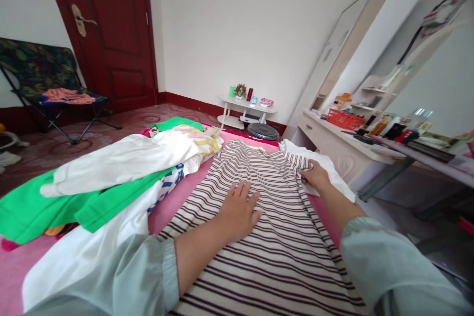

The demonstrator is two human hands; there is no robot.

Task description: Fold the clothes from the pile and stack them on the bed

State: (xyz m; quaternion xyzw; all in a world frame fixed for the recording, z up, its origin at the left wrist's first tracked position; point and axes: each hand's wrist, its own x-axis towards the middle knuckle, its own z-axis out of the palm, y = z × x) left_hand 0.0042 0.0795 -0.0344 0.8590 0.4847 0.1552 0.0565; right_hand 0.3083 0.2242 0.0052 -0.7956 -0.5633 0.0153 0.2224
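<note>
A white shirt with dark stripes (274, 237) lies spread on a pink surface (166, 207), its collar end away from me. My left hand (239, 210) rests flat on the middle of the shirt, fingers apart. At the shirt's far right, my right hand (314, 177) pinches the edge of the striped sleeve (296, 160). To the left is a heap of clothes, with a white long-sleeved garment (126, 160) on top of a green one (107, 207). Another white garment (333, 175) lies beyond my right hand, partly hidden by it.
A dressing table (344, 143) with a red basket (344, 119) and bottles stands on the right. Farther back are a small white shelf (240, 103) and a round dark object (263, 131). A folding chair (40, 74) holding orange cloth is at the left, near a red door (114, 24).
</note>
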